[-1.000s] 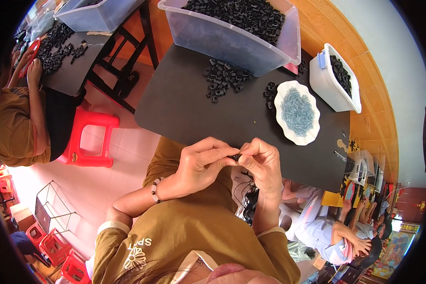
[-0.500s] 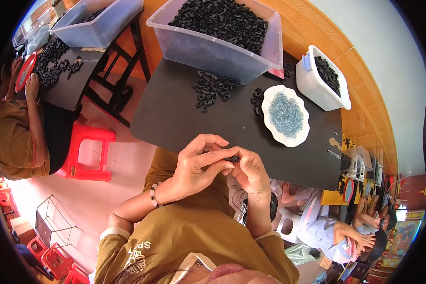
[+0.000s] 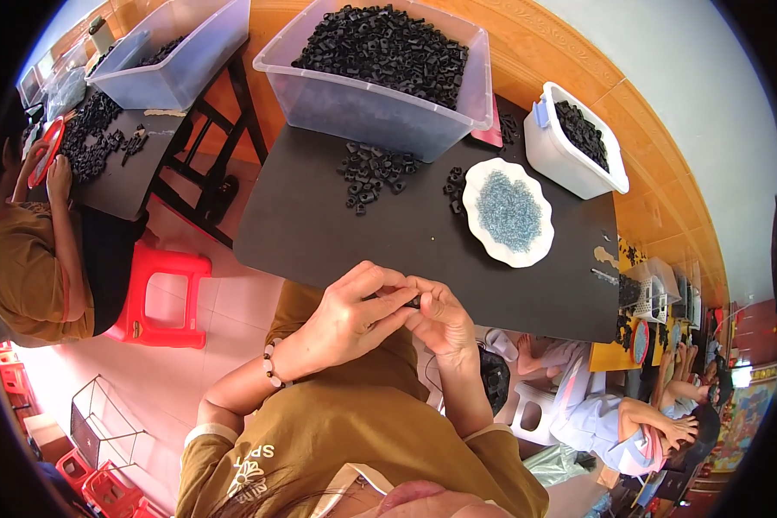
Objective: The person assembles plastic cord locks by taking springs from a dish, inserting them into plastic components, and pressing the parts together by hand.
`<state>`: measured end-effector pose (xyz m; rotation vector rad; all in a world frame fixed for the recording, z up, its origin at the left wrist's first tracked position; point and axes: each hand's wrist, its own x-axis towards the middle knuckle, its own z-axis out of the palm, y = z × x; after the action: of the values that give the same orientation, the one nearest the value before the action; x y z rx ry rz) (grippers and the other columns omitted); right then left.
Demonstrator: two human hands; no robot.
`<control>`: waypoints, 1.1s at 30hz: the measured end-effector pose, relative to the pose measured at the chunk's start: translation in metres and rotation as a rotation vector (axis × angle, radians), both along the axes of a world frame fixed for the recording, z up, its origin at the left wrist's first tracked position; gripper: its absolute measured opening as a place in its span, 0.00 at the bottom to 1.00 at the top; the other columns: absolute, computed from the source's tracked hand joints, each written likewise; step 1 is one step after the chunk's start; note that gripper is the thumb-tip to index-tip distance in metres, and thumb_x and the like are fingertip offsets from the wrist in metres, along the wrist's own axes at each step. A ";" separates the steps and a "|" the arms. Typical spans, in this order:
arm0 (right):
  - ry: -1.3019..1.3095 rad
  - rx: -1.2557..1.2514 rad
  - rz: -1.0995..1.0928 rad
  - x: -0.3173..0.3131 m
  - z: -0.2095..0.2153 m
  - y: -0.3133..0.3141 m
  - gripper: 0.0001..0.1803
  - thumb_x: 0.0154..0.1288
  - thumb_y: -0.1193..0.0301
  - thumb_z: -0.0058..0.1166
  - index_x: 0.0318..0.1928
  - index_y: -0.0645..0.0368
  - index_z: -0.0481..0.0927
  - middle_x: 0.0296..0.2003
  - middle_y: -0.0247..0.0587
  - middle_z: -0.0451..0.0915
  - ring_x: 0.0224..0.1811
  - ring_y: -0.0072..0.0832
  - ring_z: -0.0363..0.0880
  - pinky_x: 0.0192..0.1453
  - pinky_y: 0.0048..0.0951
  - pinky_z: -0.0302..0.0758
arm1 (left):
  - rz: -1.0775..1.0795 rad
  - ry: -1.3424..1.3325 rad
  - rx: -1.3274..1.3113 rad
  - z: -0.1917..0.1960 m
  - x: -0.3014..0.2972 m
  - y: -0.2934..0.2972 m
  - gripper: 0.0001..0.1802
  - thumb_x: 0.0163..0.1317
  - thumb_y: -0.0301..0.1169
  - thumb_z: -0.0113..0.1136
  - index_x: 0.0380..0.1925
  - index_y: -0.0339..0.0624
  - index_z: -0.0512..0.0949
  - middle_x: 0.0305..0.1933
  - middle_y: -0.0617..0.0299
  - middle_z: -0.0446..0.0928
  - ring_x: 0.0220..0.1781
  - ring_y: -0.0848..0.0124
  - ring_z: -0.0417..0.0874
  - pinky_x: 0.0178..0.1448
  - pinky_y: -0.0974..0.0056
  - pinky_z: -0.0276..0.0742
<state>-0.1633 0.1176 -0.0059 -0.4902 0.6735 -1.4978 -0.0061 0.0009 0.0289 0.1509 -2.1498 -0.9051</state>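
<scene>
My left hand (image 3: 354, 315) and my right hand (image 3: 440, 318) meet at the near edge of the black table (image 3: 319, 233). Together their fingertips pinch a small black plastic part (image 3: 413, 301), mostly hidden by the fingers. A loose heap of the same black parts (image 3: 369, 171) lies farther out on the table. To its right stands a white scalloped plate (image 3: 507, 211) of small blue-grey pieces. Behind them a large clear bin (image 3: 380, 73) is piled with black parts.
A white tub (image 3: 576, 138) of black parts stands at the table's far right. On my left a person in a brown shirt (image 3: 26, 259) works at another table by a red stool (image 3: 160, 293). More people sit at lower right (image 3: 630, 423).
The view has shifted so the table and bins appear lower in frame. My hands stay joined on the small black part, with only slight finger movement.
</scene>
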 end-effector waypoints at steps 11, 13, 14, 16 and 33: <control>0.723 0.152 -0.297 0.009 0.027 0.002 0.17 0.77 0.59 0.57 0.49 0.63 0.84 0.34 0.32 0.85 0.36 0.15 0.81 0.39 0.20 0.80 | 0.094 -0.008 0.091 -0.012 -0.004 -0.002 0.15 0.52 0.23 0.75 0.42 0.36 0.87 0.44 0.57 0.82 0.39 0.62 0.84 0.42 0.61 0.83; 0.880 0.159 -0.348 0.004 0.032 0.005 0.16 0.78 0.63 0.56 0.46 0.66 0.84 0.32 0.33 0.84 0.32 0.15 0.79 0.36 0.19 0.77 | 0.092 -0.011 0.163 -0.015 -0.007 -0.001 0.16 0.54 0.23 0.75 0.44 0.36 0.87 0.44 0.57 0.82 0.38 0.65 0.84 0.41 0.63 0.83; 0.974 0.171 -0.337 -0.001 0.037 0.005 0.15 0.78 0.64 0.56 0.45 0.66 0.84 0.31 0.33 0.85 0.31 0.15 0.79 0.36 0.19 0.77 | 0.086 -0.005 0.161 -0.016 -0.008 0.000 0.16 0.54 0.23 0.75 0.44 0.36 0.87 0.44 0.57 0.82 0.38 0.65 0.84 0.41 0.63 0.83; 1.074 0.192 -0.377 -0.011 0.043 0.003 0.13 0.77 0.66 0.56 0.42 0.65 0.85 0.30 0.33 0.85 0.30 0.13 0.78 0.34 0.19 0.75 | 0.079 0.019 0.254 -0.017 -0.011 0.001 0.16 0.56 0.22 0.75 0.45 0.36 0.87 0.45 0.58 0.82 0.37 0.69 0.84 0.39 0.66 0.82; 1.069 0.453 -1.175 -0.335 0.110 0.007 0.18 0.76 0.62 0.57 0.48 0.68 0.86 0.36 0.37 0.88 0.32 0.15 0.79 0.38 0.18 0.76 | 0.137 -0.085 0.423 -0.035 0.004 -0.008 0.07 0.63 0.22 0.69 0.41 0.37 0.88 0.38 0.60 0.84 0.32 0.73 0.82 0.36 0.69 0.78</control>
<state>-0.4980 0.1242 0.1040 -0.5450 2.3840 -1.9696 -0.0024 -0.0073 -0.0062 0.5485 -1.9683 -1.2796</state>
